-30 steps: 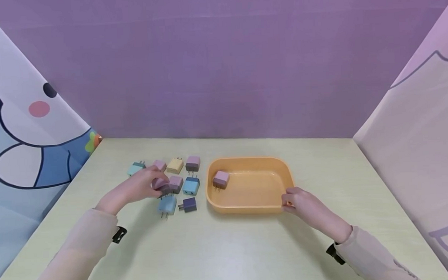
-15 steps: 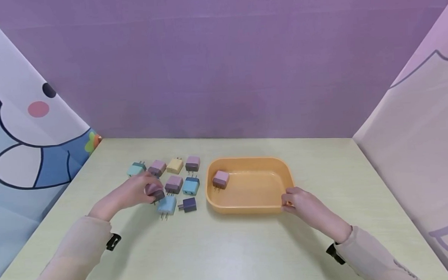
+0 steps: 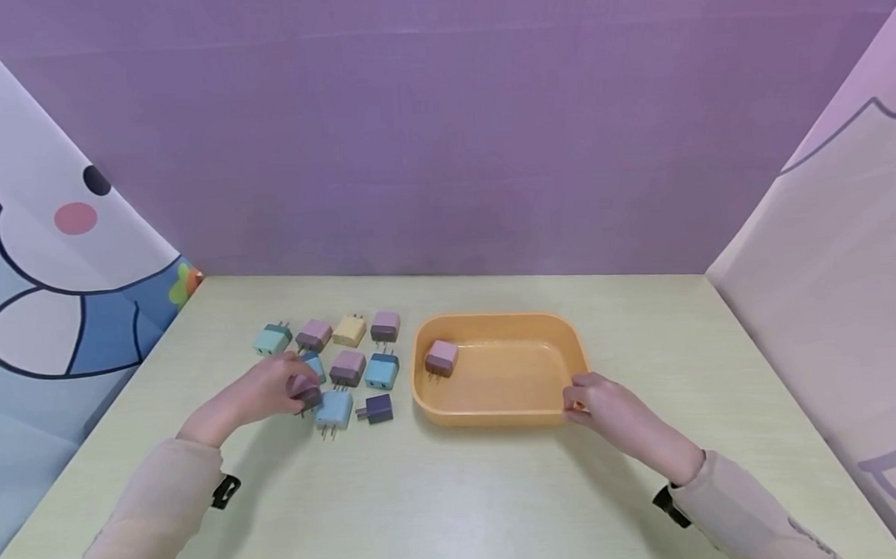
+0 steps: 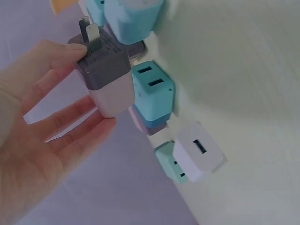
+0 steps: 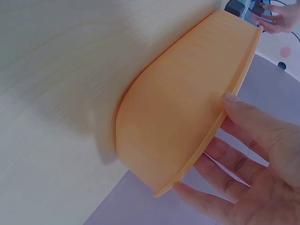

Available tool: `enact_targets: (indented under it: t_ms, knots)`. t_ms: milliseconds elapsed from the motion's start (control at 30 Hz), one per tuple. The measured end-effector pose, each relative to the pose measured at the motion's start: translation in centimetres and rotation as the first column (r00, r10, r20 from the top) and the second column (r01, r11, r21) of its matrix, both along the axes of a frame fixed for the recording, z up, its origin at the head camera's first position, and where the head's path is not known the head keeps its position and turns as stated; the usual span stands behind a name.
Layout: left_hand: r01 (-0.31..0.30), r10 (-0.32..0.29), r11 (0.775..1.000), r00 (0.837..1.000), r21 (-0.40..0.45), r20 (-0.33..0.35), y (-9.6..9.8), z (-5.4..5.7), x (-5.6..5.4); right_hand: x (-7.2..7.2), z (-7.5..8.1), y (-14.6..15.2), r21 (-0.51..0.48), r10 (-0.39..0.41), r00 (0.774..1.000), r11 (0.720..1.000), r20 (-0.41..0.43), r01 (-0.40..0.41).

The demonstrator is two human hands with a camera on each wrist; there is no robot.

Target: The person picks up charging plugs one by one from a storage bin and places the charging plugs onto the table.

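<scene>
My left hand [image 3: 261, 393] pinches a pink and dark-grey charger plug [image 4: 105, 70], thumb beside its two metal prongs in the left wrist view. Just right of that hand lie a light-blue charger [image 3: 334, 409] and a pink and grey one [image 3: 348, 368]. Partly hidden behind the fingers is another blue charger [image 3: 312, 365]. My right hand [image 3: 623, 418] grips the near right corner of an orange plastic tray [image 3: 499, 417], thumb and fingertips on its rim. Inside the tray, toward its left wall, sits one pink and maroon charger [image 3: 441, 358].
Other chargers lie left of the tray: teal [image 3: 273, 339], pink [image 3: 314, 335], yellow [image 3: 349, 330], pink and dark [image 3: 386, 326], blue [image 3: 382, 371] and dark navy [image 3: 379, 408]. A purple backdrop [image 3: 442, 146] stands behind the pale table [image 3: 457, 496].
My left hand, with the pink and grey charger, has moved left and slightly toward me, uncovering the blue charger behind. The right hand and the tray have stayed put.
</scene>
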State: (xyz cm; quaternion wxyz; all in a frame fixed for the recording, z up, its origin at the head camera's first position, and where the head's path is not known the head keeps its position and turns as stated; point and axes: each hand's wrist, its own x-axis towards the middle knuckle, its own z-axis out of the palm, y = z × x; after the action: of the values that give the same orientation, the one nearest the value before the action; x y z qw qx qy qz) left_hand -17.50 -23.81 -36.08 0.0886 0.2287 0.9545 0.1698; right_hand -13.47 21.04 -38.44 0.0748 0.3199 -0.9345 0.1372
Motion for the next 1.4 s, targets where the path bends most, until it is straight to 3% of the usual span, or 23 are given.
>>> enact_targets:
  t_ms: [500,900,1400]
  knots:
    - [-0.005,0.005,1.000,1.000,-0.024,0.021,-1.0,-1.3,-0.1,0.0,0.0,-0.1,-0.004,0.003,1.000,1.000,-0.006,-0.004]
    - [-0.018,0.020,0.999,0.997,-0.027,0.076,-1.2,-2.2,-0.2,-0.1,-0.3,0.0,0.000,0.004,1.000,1.000,-0.019,-0.004]
    - [-0.015,0.017,0.999,0.998,-0.031,0.067,-1.0,-3.0,-0.1,0.1,0.0,0.0,-0.013,0.017,1.000,1.000,-0.022,-0.017]
